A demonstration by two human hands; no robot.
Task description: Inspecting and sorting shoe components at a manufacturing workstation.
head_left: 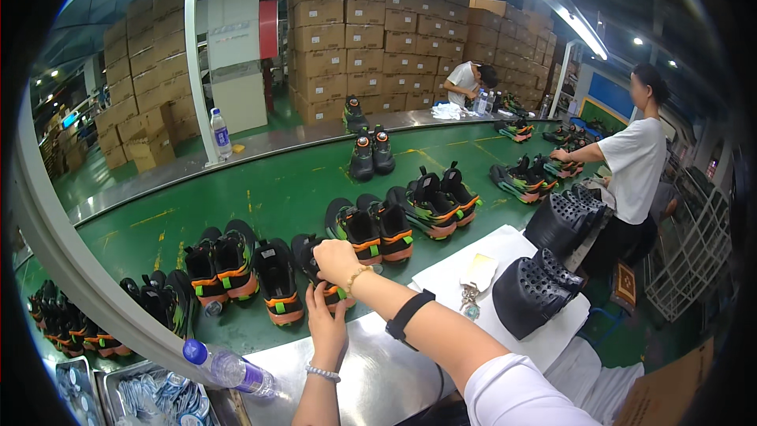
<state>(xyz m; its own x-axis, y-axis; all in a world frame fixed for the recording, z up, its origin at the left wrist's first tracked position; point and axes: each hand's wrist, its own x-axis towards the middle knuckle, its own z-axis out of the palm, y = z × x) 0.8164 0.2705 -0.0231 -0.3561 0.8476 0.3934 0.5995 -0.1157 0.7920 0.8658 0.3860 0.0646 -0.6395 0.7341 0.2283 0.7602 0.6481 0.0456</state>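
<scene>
A black shoe (303, 248) with a green and orange sole rests on the green belt in front of me, between my hands. My right hand (337, 262) reaches over its opening from the right, the fingertips partly hidden against the upper. My left hand (325, 317) is at its heel, fingers around the orange and green back edge. Just left of it stands a matching shoe (276, 278), apart from my hands. Another pair (374, 229) is close on the right, and a further pair (225, 264) sits to the left.
A clear bottle (236, 369) with a blue cap lies tilted on the metal worktop (371, 363), near trays of round tags (162, 398). On white paper (505, 244) are black perforated clogs (536, 292) and a keychain (471, 300). A white post (102, 292) curves at left. A co-worker (637, 158) handles shoes at right.
</scene>
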